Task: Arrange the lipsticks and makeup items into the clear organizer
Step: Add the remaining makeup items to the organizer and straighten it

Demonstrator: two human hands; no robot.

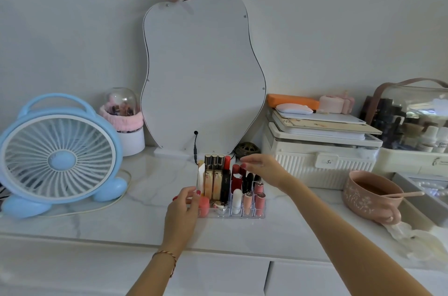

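Two bare hands at the clear acrylic compartment organizer [252, 215], mid-countertop in front of the pear-shaped mirror [203, 72]. Left hand [183, 210] loosely curled against its left wall, fingers touching a stubby coral-pink tube [204, 206]. Right hand [263, 169] spread, holding nothing, fingertips on a red lipstick cap [242, 169]. White ribbed storage box [320, 162] label reads "S".
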